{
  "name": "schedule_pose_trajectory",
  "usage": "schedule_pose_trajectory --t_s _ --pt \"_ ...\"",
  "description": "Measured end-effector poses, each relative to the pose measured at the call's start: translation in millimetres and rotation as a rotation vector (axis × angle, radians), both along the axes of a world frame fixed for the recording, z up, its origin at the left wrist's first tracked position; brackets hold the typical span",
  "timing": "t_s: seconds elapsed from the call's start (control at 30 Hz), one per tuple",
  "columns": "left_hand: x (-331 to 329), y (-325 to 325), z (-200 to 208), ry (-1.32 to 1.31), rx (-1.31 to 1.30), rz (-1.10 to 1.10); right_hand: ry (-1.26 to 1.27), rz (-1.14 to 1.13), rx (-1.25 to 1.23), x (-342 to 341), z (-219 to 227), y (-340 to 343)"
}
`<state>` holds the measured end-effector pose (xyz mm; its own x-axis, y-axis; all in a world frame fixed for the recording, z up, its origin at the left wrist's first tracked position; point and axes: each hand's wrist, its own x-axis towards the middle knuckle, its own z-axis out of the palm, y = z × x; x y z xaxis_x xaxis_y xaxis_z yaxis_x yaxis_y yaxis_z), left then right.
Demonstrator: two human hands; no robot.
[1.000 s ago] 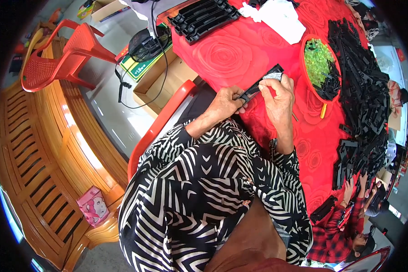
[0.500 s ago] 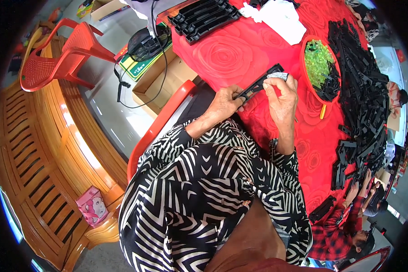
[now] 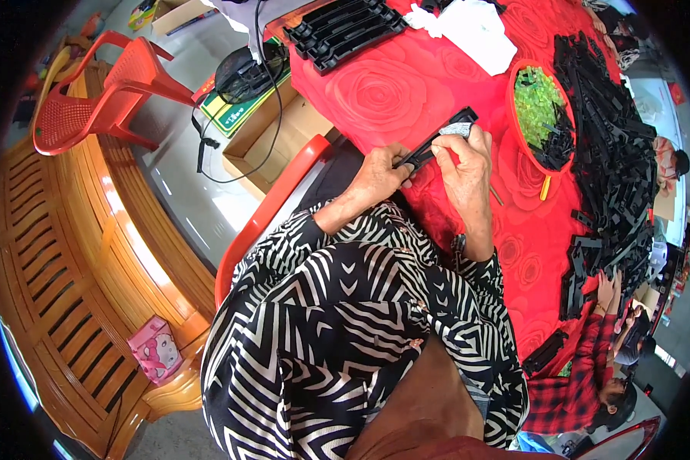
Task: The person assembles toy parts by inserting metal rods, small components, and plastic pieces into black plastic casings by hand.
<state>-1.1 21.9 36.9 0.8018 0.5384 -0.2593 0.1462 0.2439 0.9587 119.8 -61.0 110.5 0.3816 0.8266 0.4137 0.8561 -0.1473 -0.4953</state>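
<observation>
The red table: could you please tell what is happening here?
A person's left hand holds the near end of a long black part; the right hand, at its far end, seems to pinch a grey-white item. To the right are a red basket of green and black pieces and a pile of black parts, with a co-worker's hand at its edge.

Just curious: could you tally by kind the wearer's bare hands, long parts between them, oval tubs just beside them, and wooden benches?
Bare left hand and right hand: 2
Long, slim black part: 1
Oval red tub of green pieces: 1
Slatted brown wooden bench: 1
Total: 5
</observation>
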Motion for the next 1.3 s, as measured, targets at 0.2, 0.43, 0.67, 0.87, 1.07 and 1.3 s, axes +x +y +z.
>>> schedule_pose_trajectory --t_s 0.2,0.43,0.67,0.87,1.07,1.3 --pt "-0.8 0.1 1.0 -0.006 -0.057 0.004 0.025 -0.005 -0.011 -0.4 -1.3 0.9" --pt "0.2 0.4 -0.6 -0.011 -0.050 0.002 0.021 0.000 -0.014 0.0 -1.2 1.9" --pt "0.4 0.3 -0.6 -0.001 -0.033 0.004 0.055 0.011 -0.012 2.3 -3.4 1.1" --pt "-0.4 -0.5 -4.8 -0.007 -0.025 -0.001 0.051 0.019 -0.020 -0.2 -3.2 2.2" --pt "-1.1 -1.9 -3.6 0.042 -0.022 -0.022 -0.124 0.045 -0.108 -2.7 -0.5 3.5" --pt "-1.6 -1.7 2.2 0.091 0.197 0.037 -0.241 0.149 -0.170 2.2 5.6 7.1"
